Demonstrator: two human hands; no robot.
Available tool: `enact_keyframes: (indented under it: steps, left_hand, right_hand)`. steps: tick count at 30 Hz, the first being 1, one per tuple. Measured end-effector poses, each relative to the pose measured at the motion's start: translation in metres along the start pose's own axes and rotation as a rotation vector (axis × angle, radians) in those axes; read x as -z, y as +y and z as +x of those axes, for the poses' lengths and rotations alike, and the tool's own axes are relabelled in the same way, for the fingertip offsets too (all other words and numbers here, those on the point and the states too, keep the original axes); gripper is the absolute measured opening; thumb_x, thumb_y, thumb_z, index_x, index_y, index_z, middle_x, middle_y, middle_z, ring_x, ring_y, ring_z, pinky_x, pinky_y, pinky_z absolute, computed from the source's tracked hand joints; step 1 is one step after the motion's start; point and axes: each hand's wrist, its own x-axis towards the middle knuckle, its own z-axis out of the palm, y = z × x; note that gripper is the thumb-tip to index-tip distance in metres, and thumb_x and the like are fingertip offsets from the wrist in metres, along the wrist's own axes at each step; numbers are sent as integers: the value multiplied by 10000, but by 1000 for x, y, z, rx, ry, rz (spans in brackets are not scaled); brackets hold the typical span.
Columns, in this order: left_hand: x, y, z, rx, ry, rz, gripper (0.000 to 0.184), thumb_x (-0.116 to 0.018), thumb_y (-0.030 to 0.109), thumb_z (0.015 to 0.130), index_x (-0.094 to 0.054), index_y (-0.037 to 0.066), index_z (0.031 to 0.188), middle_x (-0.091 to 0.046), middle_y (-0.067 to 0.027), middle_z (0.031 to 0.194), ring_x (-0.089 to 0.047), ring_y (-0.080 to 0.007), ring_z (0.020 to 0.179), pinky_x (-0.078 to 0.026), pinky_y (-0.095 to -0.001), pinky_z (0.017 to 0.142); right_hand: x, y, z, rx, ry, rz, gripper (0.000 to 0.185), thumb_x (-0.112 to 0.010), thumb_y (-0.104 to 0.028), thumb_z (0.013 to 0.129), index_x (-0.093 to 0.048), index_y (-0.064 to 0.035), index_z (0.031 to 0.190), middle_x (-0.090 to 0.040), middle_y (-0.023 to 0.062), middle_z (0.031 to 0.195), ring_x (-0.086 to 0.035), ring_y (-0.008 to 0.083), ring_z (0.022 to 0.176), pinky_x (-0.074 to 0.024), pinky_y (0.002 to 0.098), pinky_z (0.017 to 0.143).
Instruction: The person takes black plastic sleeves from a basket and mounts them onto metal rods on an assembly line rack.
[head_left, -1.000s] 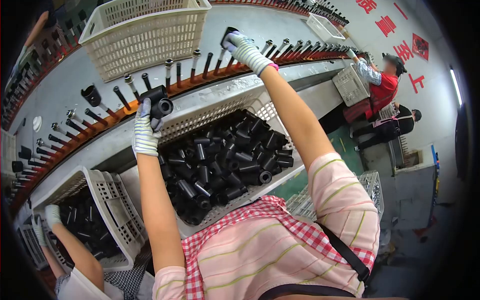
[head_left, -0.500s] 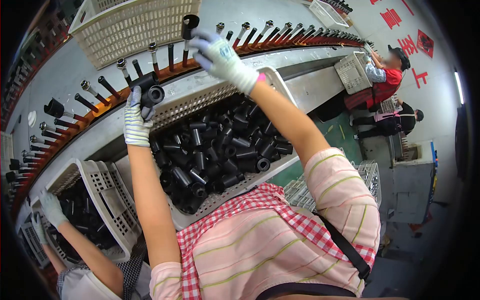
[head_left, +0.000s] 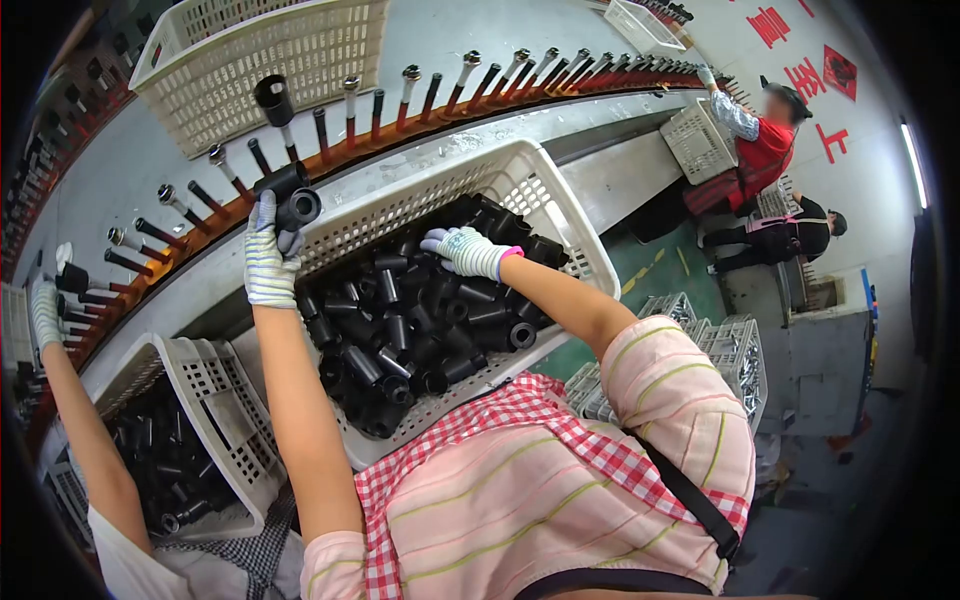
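Observation:
In a striped glove, my left hand (head_left: 272,250) is closed around black cylindrical parts (head_left: 298,208), their hollow ends facing me, beside the line of upright rods. My right hand (head_left: 466,252), gloved too, lies on the pile of black parts (head_left: 400,325) in the white crate (head_left: 585,235); its fingertips touch the pile, and anything beneath them is hidden. A wide black cup (head_left: 273,98) sits on a rod just above my left hand. More rods (head_left: 410,95) with metal or black tops stand along the orange-brown rail.
A large white basket (head_left: 265,75) stands on the grey table behind the rods. At left, a co-worker's gloved hand (head_left: 46,312) reaches the rods, beside another crate (head_left: 225,420) of black parts. Two people (head_left: 765,165) work at far right. Stacked crates (head_left: 735,355) stand on the floor.
My right hand has come down from the rods to the pile, leaving the black cup on a rod. The rods have shifted along the line. The co-worker's hand has moved from its crate up to the rods.

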Motion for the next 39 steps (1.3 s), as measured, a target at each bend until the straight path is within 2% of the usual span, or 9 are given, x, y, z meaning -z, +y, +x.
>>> enact_keyframes:
  steps: [2, 6, 13, 17, 20, 28, 33, 36, 39]
  left_hand:
    - [3, -1, 2, 6, -29, -8, 250, -729, 295, 782, -568, 167, 923, -582, 11, 719, -443, -67, 432, -303, -193, 347]
    - [-3, 3, -5, 14, -32, -9, 243, -727, 287, 784, -571, 161, 920, -580, 12, 699, -423, -70, 404, -287, -185, 340]
    - [-3, 3, -6, -22, -33, -33, 234, -717, 289, 793, -589, 138, 916, -593, -5, 686, -394, -59, 374, -295, -184, 315]
    - [-2, 3, -2, -2, -39, -63, 228, -716, 283, 796, -569, 148, 905, -575, 7, 678, -371, -54, 370, -278, -181, 328]
    - [-1, 1, 1, -1, -66, -49, 240, -719, 287, 793, -568, 147, 918, -576, 8, 688, -382, -56, 375, -280, -184, 326]
    - [-5, 2, -2, -23, -27, 20, 249, -708, 316, 799, -568, 148, 917, -547, 19, 653, -358, -52, 368, -283, -184, 338]
    - [1, -2, 5, -9, -64, -3, 249, -710, 320, 796, -574, 151, 919, -568, 23, 677, -358, -48, 384, -279, -185, 349]
    - [2, -2, 2, -28, 9, -8, 245, -709, 309, 799, -581, 146, 931, -585, 19, 709, -372, -51, 391, -281, -186, 349]
    - [8, -1, 6, 4, -62, -41, 227, -716, 279, 795, -576, 151, 920, -579, 14, 706, -370, -53, 387, -273, -188, 343]
  right_hand:
    - [-4, 1, 5, 256, -27, -174, 496, -599, -183, 790, -488, -174, 1273, -507, 100, 1222, -562, 309, 1023, -462, 425, 851]
    - [-4, -12, 29, 103, -239, -207, 494, -616, -168, 755, -538, -207, 1241, -490, 89, 1269, -551, 299, 1048, -455, 418, 864]
    - [117, -53, 7, 147, -156, 219, 255, -620, -254, 796, -609, -68, 970, -639, 147, 891, -618, 304, 842, -481, 383, 756]
    - [197, -15, 6, 280, 712, 488, 188, -619, -175, 846, -612, -72, 1002, -650, 64, 860, -602, 150, 741, -494, 288, 677]
    - [250, 17, 29, -96, 1192, 119, 159, -573, -186, 851, -631, -60, 927, -648, 158, 860, -620, 318, 833, -492, 395, 746]
    - [266, 12, 107, -101, 812, 142, 240, -521, -275, 866, -597, -105, 1017, -618, 157, 1010, -577, 343, 967, -450, 432, 856]
    - [240, 1, 129, 267, 995, 68, 137, -540, -135, 847, -594, -49, 938, -611, 193, 875, -588, 360, 846, -469, 414, 713]
    - [215, -46, 81, 305, 1091, 13, 291, -576, -187, 826, -573, -79, 1095, -585, 172, 1086, -571, 313, 1013, -481, 422, 820]
    - [163, -67, 28, 305, 678, 203, 282, -593, -180, 814, -586, -83, 1078, -610, 166, 1013, -593, 317, 963, -490, 402, 802]
